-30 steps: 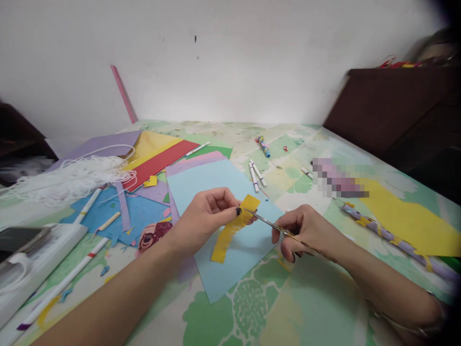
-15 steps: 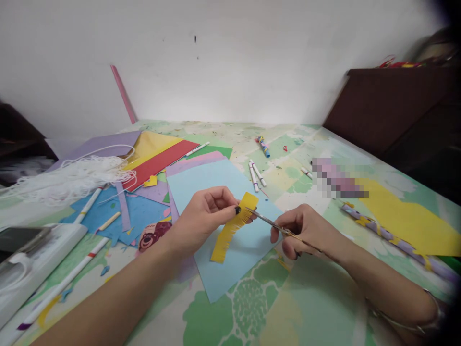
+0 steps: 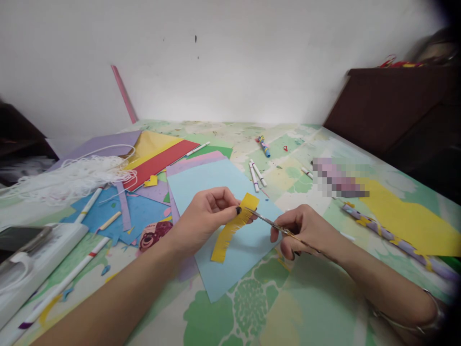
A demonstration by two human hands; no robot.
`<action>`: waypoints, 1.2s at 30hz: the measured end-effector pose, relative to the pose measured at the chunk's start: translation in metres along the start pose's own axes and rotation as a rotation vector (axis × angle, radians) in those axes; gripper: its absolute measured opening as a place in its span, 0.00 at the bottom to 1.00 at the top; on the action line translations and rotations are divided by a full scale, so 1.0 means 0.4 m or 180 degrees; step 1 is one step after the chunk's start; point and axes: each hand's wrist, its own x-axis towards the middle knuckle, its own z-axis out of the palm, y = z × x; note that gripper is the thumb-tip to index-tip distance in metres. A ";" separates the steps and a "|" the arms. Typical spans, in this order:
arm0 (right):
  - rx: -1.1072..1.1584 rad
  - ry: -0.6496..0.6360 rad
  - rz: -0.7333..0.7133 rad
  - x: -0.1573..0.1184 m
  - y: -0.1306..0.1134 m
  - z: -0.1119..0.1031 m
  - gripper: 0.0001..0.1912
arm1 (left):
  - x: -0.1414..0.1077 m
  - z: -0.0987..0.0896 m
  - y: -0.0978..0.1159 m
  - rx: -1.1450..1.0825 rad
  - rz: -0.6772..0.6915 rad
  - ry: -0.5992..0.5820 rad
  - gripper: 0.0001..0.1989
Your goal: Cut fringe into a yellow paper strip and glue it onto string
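Near the middle of the view, my left hand pinches a yellow paper strip close to its upper end. Fine cuts form a fringe along the strip's right edge. My right hand is closed on a pair of scissors, whose blades point left and meet the strip's fringed edge just right of my left thumb. Both hands are above a light blue sheet, which lies on pink and purple sheets. My right fingers partly hide the scissors' handles.
White string, a red sheet and a blue sheet lie left. A white power strip bears a phone. Markers lie beyond my hands. On the right are a yellow sheet and a decorated purple roll.
My right thumb and fingers have shifted very slightly around the scissors' handles. My left hand and the yellow strip stay almost where they were.
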 end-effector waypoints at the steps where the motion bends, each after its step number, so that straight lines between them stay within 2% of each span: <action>1: -0.0011 0.0001 0.0004 0.000 0.000 0.000 0.04 | 0.000 0.000 0.001 -0.0008 -0.0007 -0.0002 0.07; 17: -0.0161 0.0039 0.0109 0.005 0.006 -0.006 0.07 | -0.001 0.000 0.000 -0.0078 -0.0011 -0.0024 0.07; 36: -0.0260 0.0092 -0.0007 0.000 -0.001 -0.004 0.06 | -0.001 -0.002 0.000 -0.0174 0.0047 -0.0063 0.07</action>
